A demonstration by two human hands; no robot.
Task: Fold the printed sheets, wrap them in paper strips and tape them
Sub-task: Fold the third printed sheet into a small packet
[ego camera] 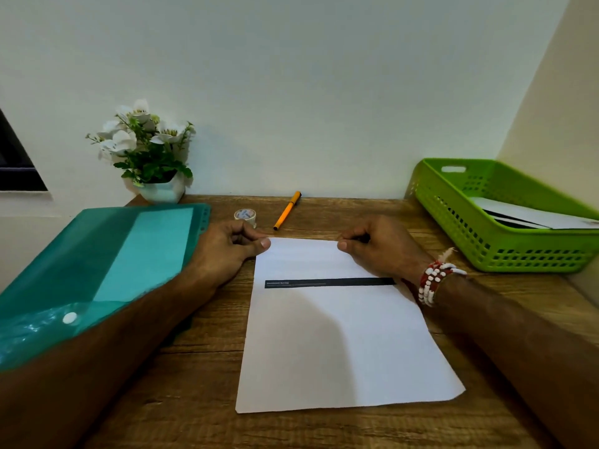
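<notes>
Pinching far corners of printed sheet point(340, 345), left hand point(223, 251) and right hand point(379, 247) grips clamped; unequal pull would likely skew the fold.

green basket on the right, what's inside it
White sheets lie stacked inside the green basket, with a dark strip showing between them. Its near wall hides the basket floor and how many sheets there are.

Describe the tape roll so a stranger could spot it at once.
On the table, look to the far edge by the wall, between the teal folder and the orange pen. The tape roll lies beyond the left hand that pinches the sheet. It is the only small, clear ring; its neighbours are flat or long.
</notes>
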